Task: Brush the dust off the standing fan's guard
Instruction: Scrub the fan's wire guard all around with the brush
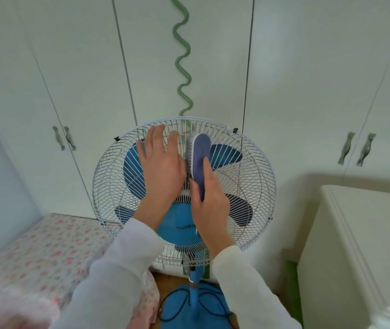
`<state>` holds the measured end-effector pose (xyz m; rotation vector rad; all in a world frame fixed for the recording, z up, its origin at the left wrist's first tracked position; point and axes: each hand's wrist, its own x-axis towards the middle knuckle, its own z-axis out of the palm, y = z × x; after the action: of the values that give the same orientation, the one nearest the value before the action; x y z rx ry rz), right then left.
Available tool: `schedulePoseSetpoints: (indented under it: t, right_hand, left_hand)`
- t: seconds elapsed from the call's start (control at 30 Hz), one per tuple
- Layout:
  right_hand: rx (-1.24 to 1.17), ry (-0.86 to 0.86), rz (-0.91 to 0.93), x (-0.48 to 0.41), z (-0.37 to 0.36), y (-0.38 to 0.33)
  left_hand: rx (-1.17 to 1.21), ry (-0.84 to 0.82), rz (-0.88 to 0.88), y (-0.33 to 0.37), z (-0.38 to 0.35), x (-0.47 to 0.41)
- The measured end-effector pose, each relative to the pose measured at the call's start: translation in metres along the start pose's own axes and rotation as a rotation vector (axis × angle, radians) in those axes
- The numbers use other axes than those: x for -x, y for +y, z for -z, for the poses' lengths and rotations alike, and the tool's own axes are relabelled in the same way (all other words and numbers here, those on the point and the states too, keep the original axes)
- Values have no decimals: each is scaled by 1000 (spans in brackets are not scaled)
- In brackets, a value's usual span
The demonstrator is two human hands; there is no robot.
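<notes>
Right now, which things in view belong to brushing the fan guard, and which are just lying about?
In the job: fan guard; brush; right hand gripping the brush; left hand flat on the guard.
Lying about: wardrobe; green wavy strip on it; floral bedding; white cabinet.

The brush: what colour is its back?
The brush has a dull blue-purple back with pale bristles along its left edge; the head view, the only one, shows it.
</notes>
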<state>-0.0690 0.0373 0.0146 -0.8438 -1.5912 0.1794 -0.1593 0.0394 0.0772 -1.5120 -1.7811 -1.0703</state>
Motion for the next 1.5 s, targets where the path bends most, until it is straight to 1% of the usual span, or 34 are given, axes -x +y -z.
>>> schedulePoseSetpoints:
  t: [0.07, 0.1, 0.23, 0.3, 0.37, 0.43, 0.5, 0.57, 0.63, 0.7, 0.77, 0.87, 0.9, 0.93, 1.0, 1.07, 1.13, 1.17, 1.3, 1.5]
  right_hand:
    - [41, 25, 10, 5, 3, 12]
    - [40, 53, -16, 9, 6, 20]
    - [5, 121, -225, 27, 19, 44]
    - [-56, 155, -282, 30, 22, 42]
    - [-130, 171, -239, 23, 20, 30]
    - [-147, 127, -145, 9, 10, 16]
    - [-72, 74, -84, -3, 0, 6]
    - [-11, 57, -82, -4, -4, 9]
    - [-30, 95, -146, 5, 1, 21]
    - [-34, 143, -257, 19, 9, 37]
    - [-30, 151, -356, 28, 16, 50]
    - [-78, 166, -511, 30, 20, 55]
    - [-102, 178, -525, 30, 21, 52]
    - [-126, 192, -501, 29, 21, 46]
    - [-152, 197, -376, 26, 16, 29]
    - [-117, 141, -278, 21, 7, 15]
    - [-57, 109, -267, 20, -1, 18]
    - [-43, 110, -302, 23, -1, 24]
    - [-8, 94, -544, 45, 11, 48]
    - [-2, 27, -629, 46, 20, 57]
  left_hand:
    - [8, 1, 2, 3, -1, -2]
    - [11, 3, 1, 4, -2, -2]
    - [17, 10, -13, 7, -6, -2]
    - [20, 4, -7, 8, -7, -2]
    - [28, 9, -14, 8, -7, -2]
    - [37, 18, -21, 8, -6, 0]
    - [58, 30, -21, 8, -6, 1]
    - [77, 42, -31, 8, -5, 3]
    - [94, 63, -36, 7, -6, 2]
    - [111, 78, -32, 5, -6, 3]
    - [108, 84, -41, 4, -6, 3]
    - [100, 77, -43, 3, -5, 4]
    - [99, 75, -44, 3, -5, 5]
    - [97, 75, -46, 2, -4, 5]
    - [96, 76, -47, 1, -4, 6]
    - [95, 76, -44, 0, -4, 7]
    - [104, 62, -46, -1, -4, 8]
    - [106, 54, -50, -1, -4, 8]
    - [103, 35, -28, 0, -5, 7]
    - [54, 20, -9, 6, -5, 11]
